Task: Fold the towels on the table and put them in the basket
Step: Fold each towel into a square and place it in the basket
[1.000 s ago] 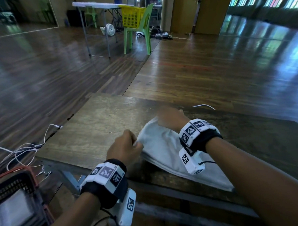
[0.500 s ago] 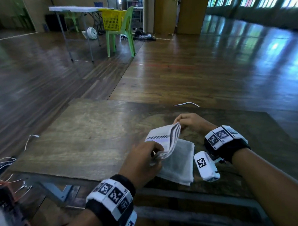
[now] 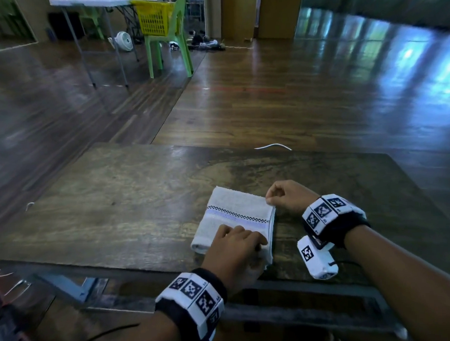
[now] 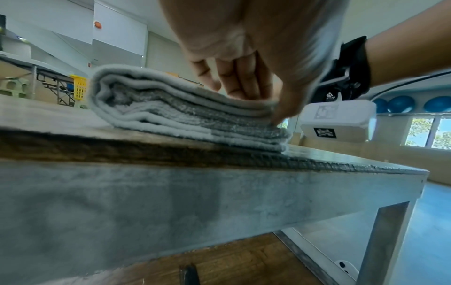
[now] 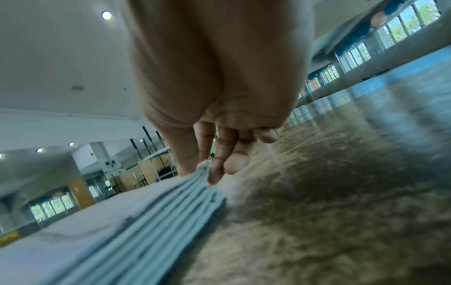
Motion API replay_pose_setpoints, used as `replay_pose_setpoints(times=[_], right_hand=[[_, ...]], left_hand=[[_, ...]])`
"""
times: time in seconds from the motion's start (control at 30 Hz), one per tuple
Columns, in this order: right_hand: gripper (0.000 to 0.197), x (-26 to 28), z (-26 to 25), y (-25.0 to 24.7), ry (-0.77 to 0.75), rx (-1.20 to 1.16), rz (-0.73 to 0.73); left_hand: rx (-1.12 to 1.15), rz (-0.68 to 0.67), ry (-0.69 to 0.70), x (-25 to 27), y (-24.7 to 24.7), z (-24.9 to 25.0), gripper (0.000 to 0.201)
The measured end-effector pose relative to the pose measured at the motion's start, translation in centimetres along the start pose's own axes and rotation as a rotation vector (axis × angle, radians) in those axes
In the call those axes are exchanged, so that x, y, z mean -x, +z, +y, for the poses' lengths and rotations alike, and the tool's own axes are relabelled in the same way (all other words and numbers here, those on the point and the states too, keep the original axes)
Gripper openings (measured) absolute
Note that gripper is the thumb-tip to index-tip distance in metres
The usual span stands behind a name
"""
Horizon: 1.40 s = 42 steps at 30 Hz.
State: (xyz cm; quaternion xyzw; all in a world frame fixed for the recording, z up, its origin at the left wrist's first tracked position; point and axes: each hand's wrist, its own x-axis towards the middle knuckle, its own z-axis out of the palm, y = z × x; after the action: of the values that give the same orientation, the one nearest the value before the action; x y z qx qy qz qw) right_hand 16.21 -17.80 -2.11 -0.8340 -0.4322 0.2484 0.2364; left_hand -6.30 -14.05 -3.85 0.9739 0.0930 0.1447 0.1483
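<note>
Folded grey towel [image 3: 235, 216], checkered stripe on top, lies flat on the wooden table [image 3: 123, 204] near its near edge, layers stacked. Left hand [image 3: 234, 249] rests on the near right corner, fingers on top and thumb against the layered edge. Right hand [image 3: 287, 196] pinches the far right corner between thumb and fingertips [image 5: 214, 173]. Yellow basket [image 3: 156, 18] sits on a green chair [image 3: 175, 49] far left.
</note>
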Motion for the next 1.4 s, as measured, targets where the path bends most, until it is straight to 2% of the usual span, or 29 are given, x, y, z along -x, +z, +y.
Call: replay_pose_setpoints(times=[0.07, 0.17, 0.2, 0.23, 0.3, 0.37, 0.43, 0.6, 0.7, 0.8, 0.83, 0.9, 0.97, 1.03, 1.13, 1.23, 1.4], right_hand=[[0.015, 0.1, 0.0, -0.2, 0.02, 0.081, 0.048], [0.006, 0.6, -0.8, -0.7, 0.051, 0.095, 0.174], [0.01, 1.0, -1.3, -0.7, 0.023, 0.118, 0.217], [0.012, 1.6, -1.8, -0.8, -0.014, 0.156, 0.223], [0.012, 3.8, -3.0, -0.5, -0.126, 0.244, 0.141], [0.015, 6.3, -3.8, 0.3, -0.273, 0.348, 0.001], [0.023, 8.7, -4.2, 1.3, -0.375, 0.414, -0.077], [0.035, 11.9, -3.3, 3.4, -0.459, 0.556, -0.097], [0.04, 12.0, -1.9, 3.3, -0.426, 0.654, -0.068], [0.061, 11.2, -0.5, 2.0, -0.357, 0.747, 0.008], [0.061, 10.8, -0.1, 1.5, -0.322, 0.768, 0.03], [0.047, 9.9, 0.5, 0.4, -0.24, 0.78, 0.053], [0.035, 9.1, 0.9, -0.3, -0.166, 0.713, 0.061], [0.028, 8.2, 1.4, -0.5, -0.134, 0.602, 0.084], [0.019, 6.9, 1.9, -0.3, -0.141, 0.406, 0.088], [0.029, 5.7, 2.0, -0.6, -0.139, 0.22, 0.054], [0.012, 4.5, 2.7, -1.6, -0.134, 0.17, 0.034]], left_hand=[[0.061, -0.023, -0.055, -0.7, -0.9, -0.3, 0.03], [0.084, 0.119, -0.208, -2.8, -2.4, -1.9, 0.025], [0.045, 0.123, -0.252, -3.6, -2.8, -2.9, 0.023], [0.004, 0.083, -0.294, -4.2, -3.0, -3.8, 0.023], [-0.079, -0.059, -0.331, -4.8, -3.0, -5.4, 0.027], [-0.158, -0.17, -0.291, -4.8, -3.0, -6.4, 0.034], [-0.193, -0.262, -0.25, -4.9, -3.1, -6.9, 0.041], [-0.24, -0.391, -0.232, -4.8, -3.1, -7.7, 0.047], [-0.258, -0.408, -0.221, -4.5, -3.2, -7.5, 0.045], [-0.358, -0.376, -0.193, -4.5, -4.2, -6.2, 0.036], [-0.398, -0.394, -0.183, -4.4, -4.4, -5.7, 0.032], [-0.433, -0.457, -0.143, -4.3, -4.6, -5.0, 0.034], [-0.356, -0.503, -0.121, -3.9, -4.4, -4.5, 0.035], [-0.272, -0.453, -0.108, -3.6, -4.0, -4.1, 0.03], [-0.196, -0.297, -0.165, -3.7, -3.1, -3.8, 0.019], [-0.11, -0.218, -0.242, -4.1, -1.9, -4.6, 0.024], [0.028, -0.143, -0.305, -5.1, -1.4, -5.1, 0.009]])
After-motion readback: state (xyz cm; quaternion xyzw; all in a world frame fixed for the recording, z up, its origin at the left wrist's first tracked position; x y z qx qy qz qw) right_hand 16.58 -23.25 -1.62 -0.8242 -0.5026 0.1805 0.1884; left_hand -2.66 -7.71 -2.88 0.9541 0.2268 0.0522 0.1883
